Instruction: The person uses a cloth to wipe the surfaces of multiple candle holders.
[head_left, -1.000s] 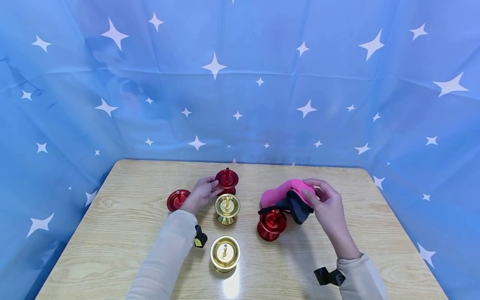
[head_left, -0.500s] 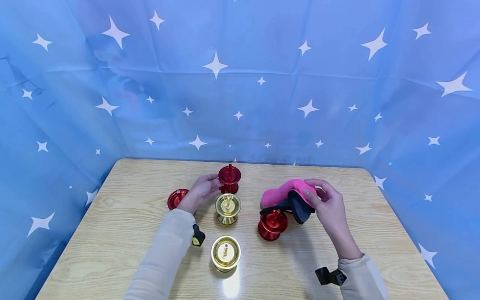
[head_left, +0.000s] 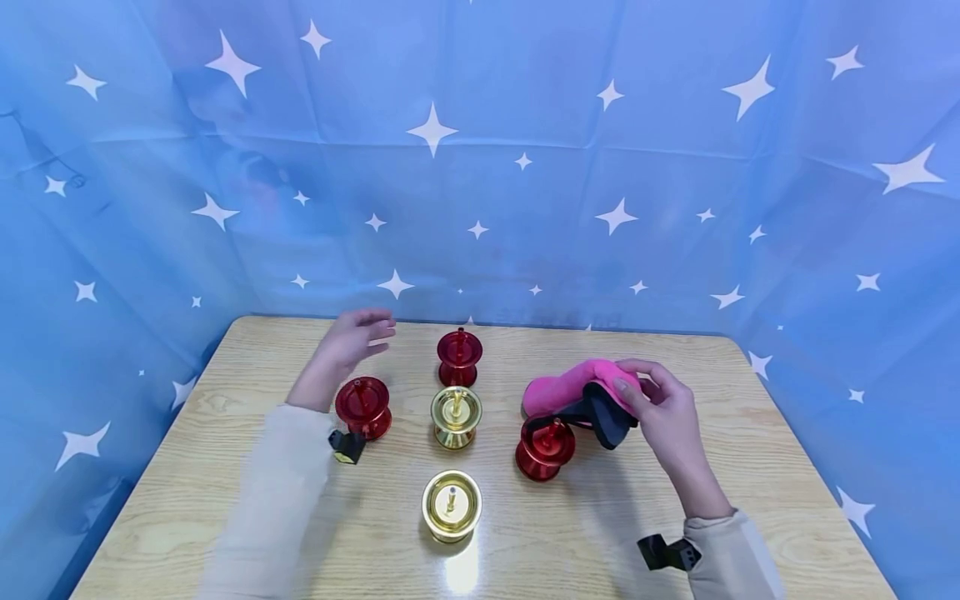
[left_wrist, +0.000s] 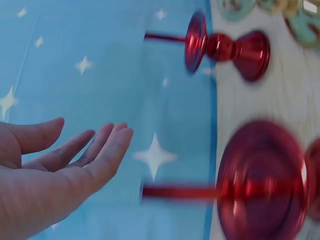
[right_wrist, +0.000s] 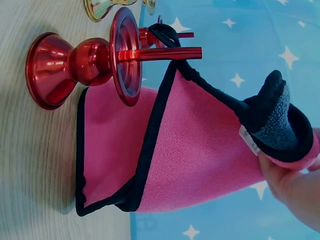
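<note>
My right hand (head_left: 663,408) pinches the upper end of a pink cloth (right_wrist: 200,135) with black edging and a dark grey reverse. The cloth drapes down to the table beside the front-right red candle holder (head_left: 545,450), and its black loop overlaps that holder's spike. With fingers extended, my left hand (head_left: 352,342) hovers over the table's back left, holding nothing. Just in front of it stands the left red candle holder (head_left: 363,408). Another red candle holder (head_left: 460,354) stands upright to its right, at the back middle.
Two gold candle holders stand in the middle column: one gold holder (head_left: 456,417) close in front of the back red one, the other gold holder (head_left: 451,508) nearer the front. The wooden table (head_left: 750,467) ends at a blue starry curtain (head_left: 480,192).
My left hand has let go of the back red candle holder and moved left. That holder shifted slightly back beforehand. My right hand drew the cloth slightly rightward.
</note>
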